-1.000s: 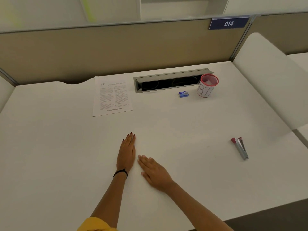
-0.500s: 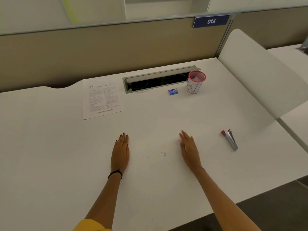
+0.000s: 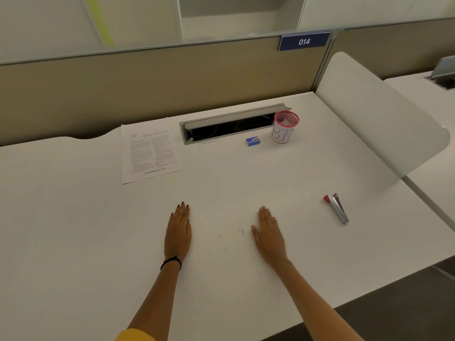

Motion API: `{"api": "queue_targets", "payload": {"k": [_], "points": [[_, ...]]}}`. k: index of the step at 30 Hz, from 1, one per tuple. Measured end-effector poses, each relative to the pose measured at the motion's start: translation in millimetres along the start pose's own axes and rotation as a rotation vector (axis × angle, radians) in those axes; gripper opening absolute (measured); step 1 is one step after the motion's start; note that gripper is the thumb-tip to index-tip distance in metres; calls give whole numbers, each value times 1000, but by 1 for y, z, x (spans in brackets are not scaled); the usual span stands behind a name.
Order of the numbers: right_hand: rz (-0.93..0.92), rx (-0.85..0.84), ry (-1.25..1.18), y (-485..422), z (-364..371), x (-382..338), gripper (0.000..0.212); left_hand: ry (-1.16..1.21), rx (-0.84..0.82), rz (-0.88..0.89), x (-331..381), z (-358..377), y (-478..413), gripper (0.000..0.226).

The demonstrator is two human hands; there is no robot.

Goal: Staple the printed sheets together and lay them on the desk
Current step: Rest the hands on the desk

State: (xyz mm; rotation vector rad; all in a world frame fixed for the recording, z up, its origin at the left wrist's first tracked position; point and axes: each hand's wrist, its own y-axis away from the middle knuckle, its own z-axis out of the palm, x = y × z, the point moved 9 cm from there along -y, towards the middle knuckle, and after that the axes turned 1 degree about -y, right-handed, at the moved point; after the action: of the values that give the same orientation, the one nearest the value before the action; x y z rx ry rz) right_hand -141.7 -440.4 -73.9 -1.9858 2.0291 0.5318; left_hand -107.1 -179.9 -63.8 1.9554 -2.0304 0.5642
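Fingers (image 3: 182,210) straight, together: our left hand (image 3: 178,233) and right hand (image 3: 269,237) lie flat on desk (image 3: 73,230), holding nothing; printed sheets (image 3: 150,153) at back edge, stapler (image 3: 336,209) toward right edge.

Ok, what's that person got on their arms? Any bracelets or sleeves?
A thin black band goes round the left wrist, and the left fingernails are painted dark. A bit of yellow sleeve shows at the top of the left arm. The right arm is bare as far as the picture shows, with no band or watch.
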Motion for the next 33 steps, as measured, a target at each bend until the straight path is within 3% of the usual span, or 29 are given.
{"api": "queue_targets", "payload": {"k": [5,8,11,15,22,33], "points": [[-254,-91,30,19,35,-76,71,2,2,3,0,0,0,47],[-345,-133,-87,32,40,-94,72,6,7,2,-1,0,-1,47],[-187,-11,-242,31,19,-72,70,17,0,-5,-2,1,0,47],[-40,81,-130,34,3,-33,76,16,7,0,-1,0,0,48],[19,-17,153,67,21,-16,79,9,5,17,0,-1,4,47],[-56,-147,197,66,58,-76,84,-18,-14,38,-1,0,9,47]]}}
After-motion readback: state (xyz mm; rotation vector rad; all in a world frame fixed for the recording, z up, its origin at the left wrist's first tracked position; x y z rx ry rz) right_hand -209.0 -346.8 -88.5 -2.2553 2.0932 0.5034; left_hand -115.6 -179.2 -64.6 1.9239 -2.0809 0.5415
